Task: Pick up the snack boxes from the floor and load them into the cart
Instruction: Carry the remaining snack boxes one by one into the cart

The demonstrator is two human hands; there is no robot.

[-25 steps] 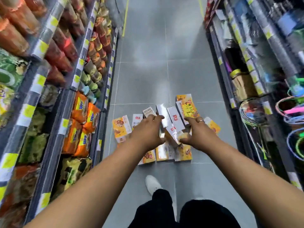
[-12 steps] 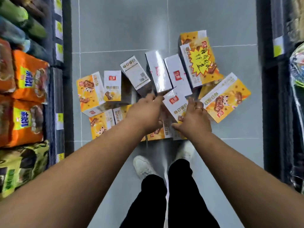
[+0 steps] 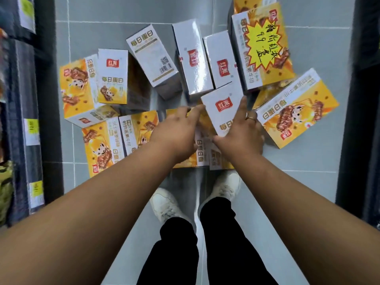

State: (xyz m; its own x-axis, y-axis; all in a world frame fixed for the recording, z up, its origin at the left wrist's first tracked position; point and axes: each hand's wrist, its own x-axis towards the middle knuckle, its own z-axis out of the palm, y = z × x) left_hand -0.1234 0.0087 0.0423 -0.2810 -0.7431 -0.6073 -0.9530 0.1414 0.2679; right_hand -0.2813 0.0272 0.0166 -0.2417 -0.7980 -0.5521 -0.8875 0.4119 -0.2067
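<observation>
Snack boxes (image 3: 296, 112) on floor (image 3: 308, 182): right hand (image 3: 240, 134) fingers clasp white box (image 3: 222, 110); left hand (image 3: 176, 130) fingers straight against its edge. Squeeze evenly, lift straight.

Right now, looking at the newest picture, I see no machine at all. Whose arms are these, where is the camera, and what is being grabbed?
There is no machine here: a person works with bare hands. The camera sits on the person's head and looks down, so you also see black trousers and white shoes. Yellow and white snack boxes lie scattered on the grey tiled floor between shop shelves. The right hand grips a tilted white box with a red logo between thumb and fingers; the left hand touches its left edge.
</observation>
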